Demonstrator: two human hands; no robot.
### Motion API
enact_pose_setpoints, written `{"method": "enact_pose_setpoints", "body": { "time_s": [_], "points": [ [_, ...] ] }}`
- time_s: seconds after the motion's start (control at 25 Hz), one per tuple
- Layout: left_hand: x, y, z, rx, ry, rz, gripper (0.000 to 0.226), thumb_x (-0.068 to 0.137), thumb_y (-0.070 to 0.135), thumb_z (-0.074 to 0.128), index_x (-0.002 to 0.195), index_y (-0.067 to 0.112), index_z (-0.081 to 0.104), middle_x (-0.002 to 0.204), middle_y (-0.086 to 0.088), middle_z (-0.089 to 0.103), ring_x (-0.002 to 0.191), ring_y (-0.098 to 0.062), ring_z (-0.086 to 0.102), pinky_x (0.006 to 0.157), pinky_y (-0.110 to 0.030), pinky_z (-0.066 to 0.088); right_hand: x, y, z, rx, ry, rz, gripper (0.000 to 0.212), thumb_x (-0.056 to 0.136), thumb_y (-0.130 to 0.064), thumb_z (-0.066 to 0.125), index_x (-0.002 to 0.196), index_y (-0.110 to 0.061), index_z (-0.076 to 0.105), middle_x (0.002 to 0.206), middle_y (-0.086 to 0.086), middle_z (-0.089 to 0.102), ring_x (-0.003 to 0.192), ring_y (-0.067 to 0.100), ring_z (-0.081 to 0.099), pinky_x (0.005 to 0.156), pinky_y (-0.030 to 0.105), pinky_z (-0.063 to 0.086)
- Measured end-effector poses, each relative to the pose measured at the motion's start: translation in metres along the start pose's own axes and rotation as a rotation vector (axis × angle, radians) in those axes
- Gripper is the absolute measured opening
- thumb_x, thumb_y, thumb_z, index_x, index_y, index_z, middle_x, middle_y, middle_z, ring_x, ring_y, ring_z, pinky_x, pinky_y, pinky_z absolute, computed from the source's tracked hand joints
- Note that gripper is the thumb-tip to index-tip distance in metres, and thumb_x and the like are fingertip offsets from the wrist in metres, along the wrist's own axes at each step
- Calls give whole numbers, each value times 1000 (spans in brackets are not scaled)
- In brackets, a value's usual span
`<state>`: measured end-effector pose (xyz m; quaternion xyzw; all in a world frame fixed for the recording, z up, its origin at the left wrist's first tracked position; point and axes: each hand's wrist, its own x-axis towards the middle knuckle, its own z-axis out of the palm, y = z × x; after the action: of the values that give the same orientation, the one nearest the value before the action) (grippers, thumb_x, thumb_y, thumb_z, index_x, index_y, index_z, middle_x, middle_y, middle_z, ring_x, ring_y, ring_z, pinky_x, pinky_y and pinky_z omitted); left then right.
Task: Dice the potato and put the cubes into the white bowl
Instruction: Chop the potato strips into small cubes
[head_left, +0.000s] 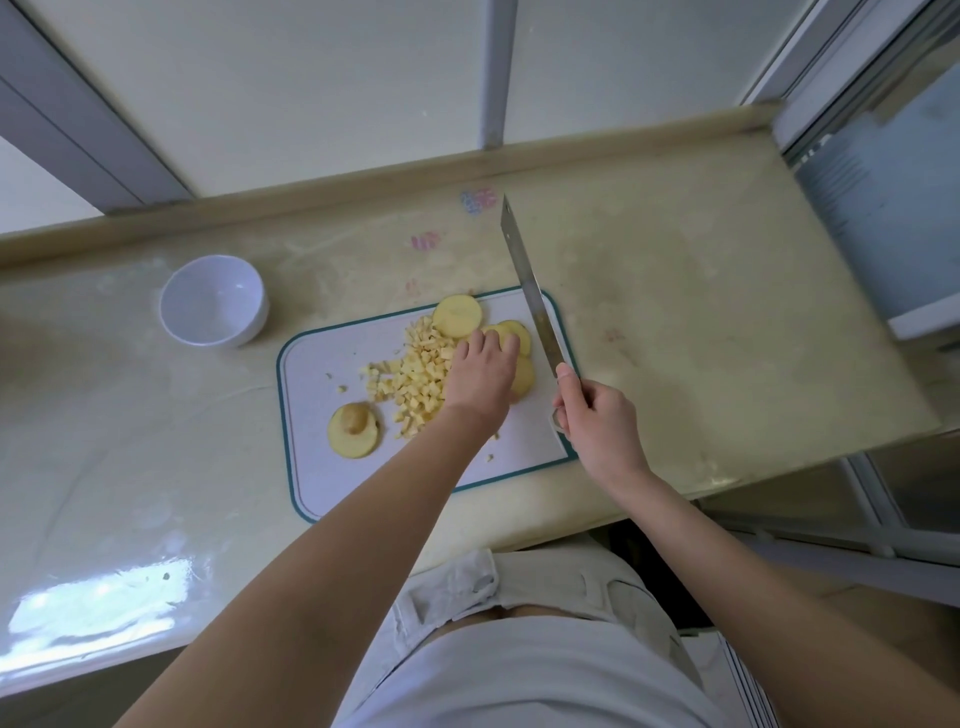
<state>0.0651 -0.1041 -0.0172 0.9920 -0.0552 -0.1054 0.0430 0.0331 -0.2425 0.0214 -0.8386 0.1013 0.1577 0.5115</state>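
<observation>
Left hand (480, 371) lies flat with straight fingers on the potato slices (511, 343) at the far right of the cutting board (322, 467), holding nothing. Right hand (592, 415) grips the knife (530, 291) by its handle; blade is tilted up and points away over the board's right edge (not touching the food). Diced cubes (415, 374) are piled mid-board, just left of the left hand. One more slice (457, 316) sits at the far edge, and an end piece (354, 430) overhangs the board's left edge. White bowl (213, 301) stands on the desk (701, 312) far left of the board, no cubes in it.
</observation>
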Motion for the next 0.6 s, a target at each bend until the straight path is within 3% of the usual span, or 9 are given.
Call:
{"method": "enact_pose_setpoints", "body": {
  "time_s": [0.08, 0.16, 0.32, 0.4, 0.48, 0.6],
  "points": [
    [-3, 3, -4, -122, 4, 14, 34, 88, 17, 60, 115, 10, 42, 115, -9, 50, 104, -27, 48, 81, -33, 36, -1, 2, -1, -4, 4, 4, 49, 96, -47, 45, 54, -21, 47, 43, -11, 43, 45, 9, 38, 56, 26, 32],
    [-13, 3, -12, -404, 15, -13, 21, 91, 14, 56, 108, 7, 46, 107, -9, 52, 92, -28, 53, 70, -35, 39, -1, 3, -2, 4, 7, 5, 49, 96, -47, 45, 55, -20, 48, 45, -9, 43, 44, 10, 36, 55, 27, 31],
    [-52, -30, -21, -845, 274, -260, 19, 96, 19, 50, 109, 7, 55, 103, -3, 56, 89, -18, 51, 74, -26, 37, -3, -3, 2, 41, -11, 2, 53, 96, -46, 46, 63, -6, 53, 51, -3, 45, 47, 13, 37, 54, 28, 32],
    [-74, -59, -18, -878, 357, -446, 20, 99, 21, 42, 99, 12, 59, 93, 0, 59, 85, -17, 52, 68, -23, 32, -5, -7, 7, 56, -33, -6, 57, 97, -45, 46, 68, 3, 53, 53, 1, 45, 49, 15, 37, 54, 30, 33],
    [-92, -88, -7, -858, 338, -636, 27, 100, 24, 36, 89, 14, 59, 85, -3, 60, 81, -24, 55, 64, -27, 31, -7, -10, 13, 55, -68, -23, 59, 97, -44, 46, 71, 8, 51, 56, 7, 43, 53, 20, 36, 54, 32, 32],
    [-108, -114, 10, -692, 186, -768, 25, 98, 26, 40, 101, 13, 61, 94, -6, 63, 85, -27, 55, 66, -30, 36, -13, -14, 24, 36, -118, -34, 58, 98, -44, 46, 70, 7, 51, 56, 7, 42, 53, 21, 36, 55, 34, 31]
  ]
}}
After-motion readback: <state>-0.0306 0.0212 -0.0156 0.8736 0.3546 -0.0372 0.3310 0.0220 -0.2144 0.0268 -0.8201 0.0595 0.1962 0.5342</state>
